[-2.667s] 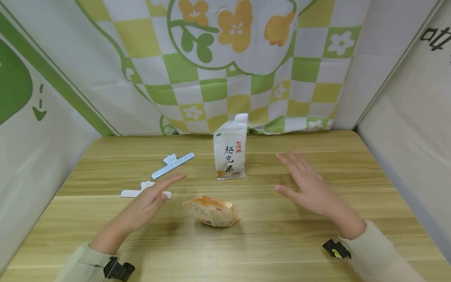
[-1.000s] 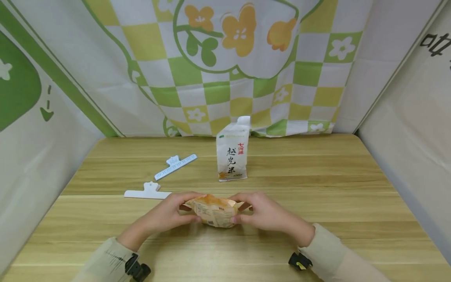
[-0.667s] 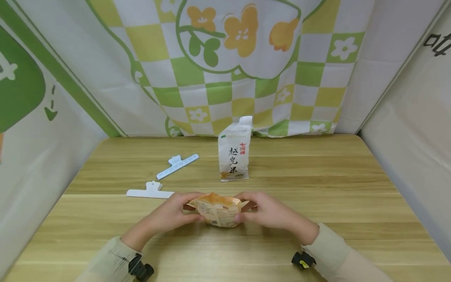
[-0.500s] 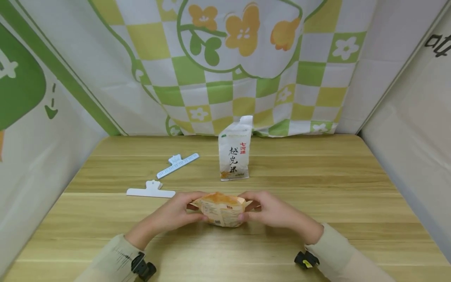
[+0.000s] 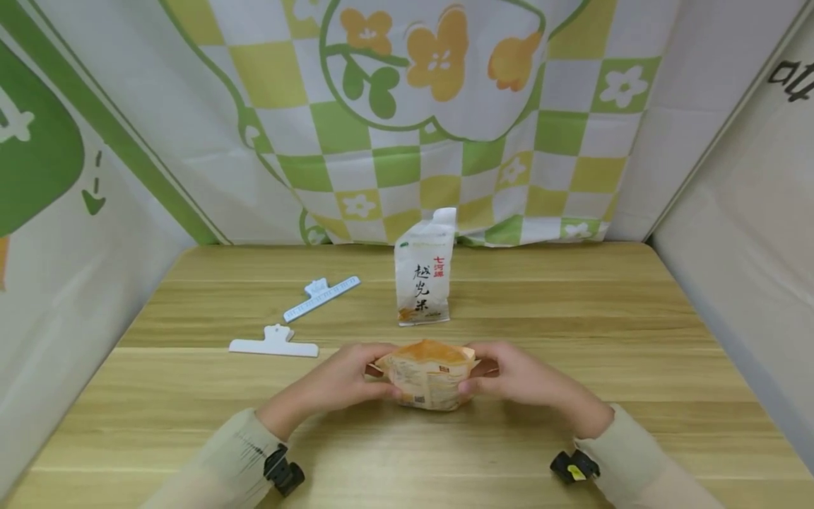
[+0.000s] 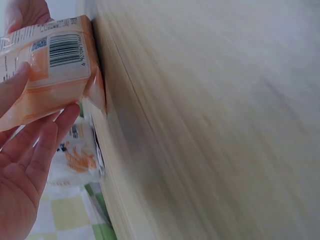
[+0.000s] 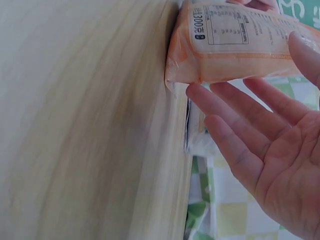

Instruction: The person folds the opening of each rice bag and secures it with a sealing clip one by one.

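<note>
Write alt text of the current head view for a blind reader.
A person's left hand and right hand hold a pale orange packet between them at a wooden table. Behind it a white bag with Chinese characters stands upright, while a blue clip and a white clip lie to the left. A checkered, flowered cloth hangs behind the table.

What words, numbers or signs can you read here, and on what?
"七河源" in red on the white bag.
"越光米" in black, same bag.
"300克" on the orange bag.
Both bags' small print, barcode digits included: too small or blurred.
Blue clip: marks too small.
Right wall: black lettering, cut off.
Left wall: green arrow.
</note>
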`<state>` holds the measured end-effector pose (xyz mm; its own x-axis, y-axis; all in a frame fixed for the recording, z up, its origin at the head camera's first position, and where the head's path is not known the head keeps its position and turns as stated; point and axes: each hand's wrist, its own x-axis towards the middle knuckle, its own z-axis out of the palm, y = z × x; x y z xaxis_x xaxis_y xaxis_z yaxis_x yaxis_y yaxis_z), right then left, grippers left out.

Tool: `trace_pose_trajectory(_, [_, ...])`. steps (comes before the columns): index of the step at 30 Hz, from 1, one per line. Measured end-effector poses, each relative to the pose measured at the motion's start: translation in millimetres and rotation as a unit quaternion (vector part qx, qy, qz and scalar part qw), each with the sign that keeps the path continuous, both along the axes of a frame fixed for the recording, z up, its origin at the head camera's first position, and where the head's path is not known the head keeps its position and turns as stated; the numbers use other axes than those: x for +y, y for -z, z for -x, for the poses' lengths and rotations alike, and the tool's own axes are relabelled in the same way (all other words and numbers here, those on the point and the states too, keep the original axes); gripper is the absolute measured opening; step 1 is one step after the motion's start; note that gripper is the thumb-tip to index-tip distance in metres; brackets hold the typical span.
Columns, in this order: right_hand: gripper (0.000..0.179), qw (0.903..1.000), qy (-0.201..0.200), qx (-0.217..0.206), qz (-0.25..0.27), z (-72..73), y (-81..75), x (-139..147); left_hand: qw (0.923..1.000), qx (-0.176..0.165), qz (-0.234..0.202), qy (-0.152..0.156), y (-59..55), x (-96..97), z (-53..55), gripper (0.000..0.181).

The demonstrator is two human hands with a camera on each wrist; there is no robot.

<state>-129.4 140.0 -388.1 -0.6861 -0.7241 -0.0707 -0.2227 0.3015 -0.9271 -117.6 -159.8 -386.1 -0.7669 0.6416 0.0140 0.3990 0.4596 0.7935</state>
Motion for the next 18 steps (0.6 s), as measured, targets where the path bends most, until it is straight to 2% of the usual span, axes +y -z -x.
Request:
trace_pose_trajectory(4, [0.040, 0.9998, 0.016, -0.010, 0.000, 2.3, 0.2, 10, 0.9999, 0.012, 0.006, 0.004, -1.1, 9.9, 3.5, 0.046])
trace_pose_trajectory(13, [0.040, 0.9988, 0.037, 0.032, -0.005, 8.1, 0.6, 31, 0.9995, 0.026, 0.018, -0.005, -5.1, 31.9, 12.0, 0.038])
trace_pose_trajectory(18, [0.042, 0.9982, 0.047, 0.035, -0.007, 9.4, 2.1, 39, 0.9995, 0.030, 0.008, -0.005, -1.7, 40.9, 17.1, 0.036])
